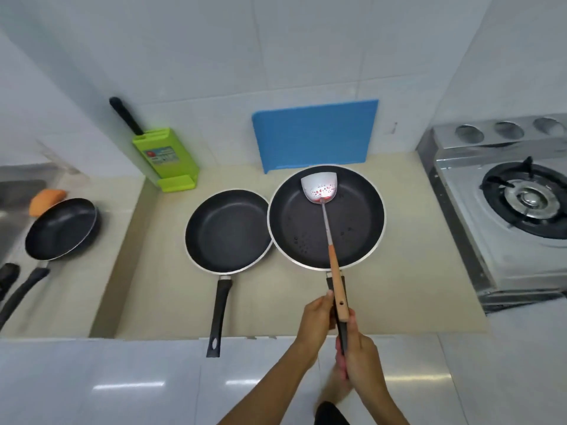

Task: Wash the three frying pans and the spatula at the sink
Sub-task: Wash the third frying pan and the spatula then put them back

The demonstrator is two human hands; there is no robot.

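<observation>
White tiles cover the far wall (214, 56). A beige worktop (153, 296) runs from a steel sink (12, 191) at left to a gas stove (506, 210) at right. Near, the glossy white floor (122, 388) mirrors streaks of light.

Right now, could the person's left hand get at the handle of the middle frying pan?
Probably yes. The middle frying pan's handle lies on open countertop just left of the left hand, with nothing between them. That hand is occupied at the large frying pan's handle, though.
</observation>
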